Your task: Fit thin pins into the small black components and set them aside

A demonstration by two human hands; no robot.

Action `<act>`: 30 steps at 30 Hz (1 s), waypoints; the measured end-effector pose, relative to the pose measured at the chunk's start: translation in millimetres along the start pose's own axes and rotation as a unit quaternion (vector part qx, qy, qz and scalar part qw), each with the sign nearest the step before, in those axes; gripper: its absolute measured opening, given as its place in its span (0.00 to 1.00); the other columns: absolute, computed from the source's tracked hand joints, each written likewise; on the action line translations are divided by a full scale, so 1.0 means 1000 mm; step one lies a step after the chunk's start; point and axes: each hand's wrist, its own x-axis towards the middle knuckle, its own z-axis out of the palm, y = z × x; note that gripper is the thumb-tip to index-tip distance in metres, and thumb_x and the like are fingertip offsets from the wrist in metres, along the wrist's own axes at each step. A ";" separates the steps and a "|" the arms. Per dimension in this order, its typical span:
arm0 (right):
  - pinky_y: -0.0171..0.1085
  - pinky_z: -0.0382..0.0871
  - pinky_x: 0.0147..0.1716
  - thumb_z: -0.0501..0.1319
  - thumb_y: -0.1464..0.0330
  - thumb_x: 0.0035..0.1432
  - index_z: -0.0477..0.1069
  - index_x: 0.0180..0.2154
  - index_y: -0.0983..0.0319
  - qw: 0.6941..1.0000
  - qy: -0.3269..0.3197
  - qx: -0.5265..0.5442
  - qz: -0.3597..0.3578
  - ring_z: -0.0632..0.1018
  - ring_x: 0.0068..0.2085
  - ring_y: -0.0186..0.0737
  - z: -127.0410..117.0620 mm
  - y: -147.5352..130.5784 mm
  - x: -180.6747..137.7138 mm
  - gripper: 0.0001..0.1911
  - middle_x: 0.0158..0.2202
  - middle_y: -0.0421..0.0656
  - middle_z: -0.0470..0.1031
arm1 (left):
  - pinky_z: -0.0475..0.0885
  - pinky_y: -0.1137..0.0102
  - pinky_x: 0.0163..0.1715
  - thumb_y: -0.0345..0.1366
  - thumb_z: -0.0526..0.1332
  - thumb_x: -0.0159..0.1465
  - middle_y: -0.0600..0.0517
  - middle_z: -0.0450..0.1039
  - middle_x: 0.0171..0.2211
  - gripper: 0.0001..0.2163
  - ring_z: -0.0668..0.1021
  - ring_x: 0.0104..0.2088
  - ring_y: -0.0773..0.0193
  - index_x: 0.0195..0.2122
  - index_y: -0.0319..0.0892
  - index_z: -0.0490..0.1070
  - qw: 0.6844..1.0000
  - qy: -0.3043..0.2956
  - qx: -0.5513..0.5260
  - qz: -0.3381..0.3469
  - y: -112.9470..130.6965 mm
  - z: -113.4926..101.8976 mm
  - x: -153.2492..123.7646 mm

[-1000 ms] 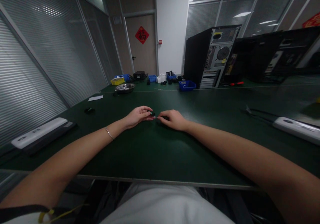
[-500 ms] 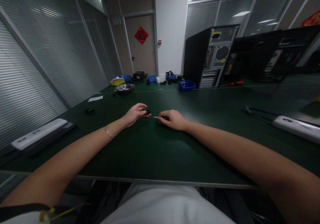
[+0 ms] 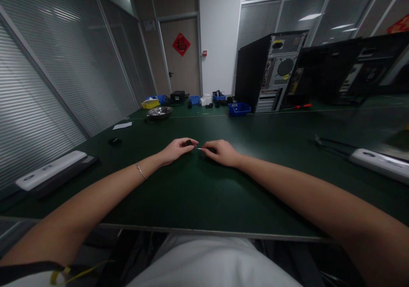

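Bracelet (image 3: pixel 140 171): we see a thin chain on the left wrist, nearer to us than both hands.
Left hand (image 3: pixel 175 150): its fingertips are pinched on a small black part (image 3: pixel 188 142), which is lifted just off the counter.
Right hand (image 3: pixel 222 152): it is curled low on the counter with its fingers closed on a metal pin (image 3: pixel 200 149). The pin's bright tip points left at the black part.
Gap: the hands sit close together. We cannot tell whether the pin tip touches the part.
Handling, part: we judge it light, rigid and easy to drop. A thumb-and-finger pinch on its sides looks best, leaving the end that faces the pin free.
Handling, pin: we judge it thin, stiff and slippery, and likely to bend if levered. It wants a grip far back from the tip.
Counter (image 3: pixel 198 193): a dark green matt top, flat and bare under the hands. A small dark piece would be hard to spot on it.
Left of the hands: a white power strip (image 3: pixel 47 169), and beyond it a small black item (image 3: pixel 114 141) and a paper slip (image 3: pixel 122 126).
Right of the hands: a second strip (image 3: pixel 378 163) with dark cables.
Beyond the hands: a metal bowl (image 3: pixel 159 112), a blue bin (image 3: pixel 239 108), a red screwdriver (image 3: pixel 302 106) and a PC tower (image 3: pixel 271 71).
Room: glass partitions with blinds, and a door (image 3: pixel 180 61) with a red sign at the far end.
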 end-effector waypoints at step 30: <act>0.33 0.59 0.31 0.52 0.61 0.62 0.74 0.42 0.59 0.998 0.016 -0.007 0.054 0.73 0.32 0.36 0.001 0.001 0.002 0.15 0.34 0.43 0.76 | 0.67 0.70 0.36 0.41 0.58 0.62 0.47 0.71 0.39 0.19 0.72 0.35 0.63 0.53 0.41 0.67 0.990 -0.032 0.109 0.083 -0.002 0.005 -0.003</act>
